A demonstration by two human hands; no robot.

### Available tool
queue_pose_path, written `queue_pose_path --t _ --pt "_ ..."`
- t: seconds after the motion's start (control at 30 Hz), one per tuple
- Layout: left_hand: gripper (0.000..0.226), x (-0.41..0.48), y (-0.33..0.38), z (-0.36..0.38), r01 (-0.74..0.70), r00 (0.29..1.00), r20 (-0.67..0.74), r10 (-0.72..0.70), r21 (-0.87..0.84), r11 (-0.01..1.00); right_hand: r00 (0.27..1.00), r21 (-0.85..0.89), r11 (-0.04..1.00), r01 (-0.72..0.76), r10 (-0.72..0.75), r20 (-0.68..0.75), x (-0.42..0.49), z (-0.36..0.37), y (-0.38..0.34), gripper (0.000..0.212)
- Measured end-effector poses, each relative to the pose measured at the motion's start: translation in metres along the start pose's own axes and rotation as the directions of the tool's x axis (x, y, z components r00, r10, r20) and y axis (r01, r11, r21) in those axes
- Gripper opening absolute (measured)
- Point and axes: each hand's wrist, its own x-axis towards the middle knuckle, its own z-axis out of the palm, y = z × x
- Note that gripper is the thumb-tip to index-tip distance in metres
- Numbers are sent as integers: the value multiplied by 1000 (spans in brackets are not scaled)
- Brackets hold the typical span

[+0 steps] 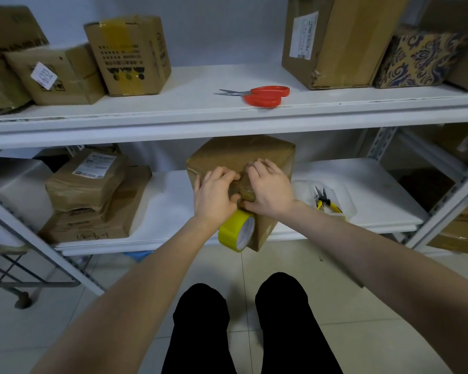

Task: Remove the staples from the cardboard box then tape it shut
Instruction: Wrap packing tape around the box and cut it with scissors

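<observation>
Cardboard box (pixel 241 155) under left hand (pixel 214 195), right hand (pixel 270 190).

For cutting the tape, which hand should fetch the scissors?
Probably right: the scissors lie on the upper shelf almost straight above the right hand, while the left hand sits over the tape roll.

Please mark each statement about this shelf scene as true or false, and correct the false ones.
1. The scissors lie on the upper shelf. True.
2. The scissors have blue handles. False: the handles are red.
3. The left hand and the right hand both rest on the cardboard box. True.
4. The tape roll lies on the floor. False: it hangs at the front of the box, just below the hands.
5. The pliers lie in a clear tray to the right of the box. True.
</observation>
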Motion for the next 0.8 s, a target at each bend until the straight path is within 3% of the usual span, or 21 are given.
queue_pose_path --t 0.1,0.17,0.23,0.3,0.33,0.5,0.6,0.67,0.8 --pt "25 -7 5 -1 61 993 -89 -72 -124 990 999 35 999 -16 15 31 0 -2 5 79" --pt "17 -13 8 1 210 967 -103 -231 -183 960 999 49 998 -25 23 45 1 -3 7 82" --pt "24 -17 11 4 454 890 179 -419 -274 848 999 52 998 -28 26 45 1 -5 9 82" --pt "28 -21 15 8 624 761 512 -398 -408 667 999 54 998 -29 26 46 0 -4 8 84" --pt "28 -23 15 12 665 727 574 -376 -456 591 999 51 998 -29 27 43 -1 -4 7 85" --pt "18 -34 9 20 735 678 581 -450 -512 445 998 51 998 -36 34 43 -1 -5 9 83" --pt "24 -50 6 19 833 554 669 -496 -443 333 995 31 999 -34 31 97 3 -9 12 80" --pt "27 -50 4 17 852 520 712 -471 -396 343 994 44 998 -53 48 103 3 -11 15 80" --pt "23 -41 -1 16 785 595 686 -418 -384 486 989 38 999 -39 34 141 4 -13 19 83"
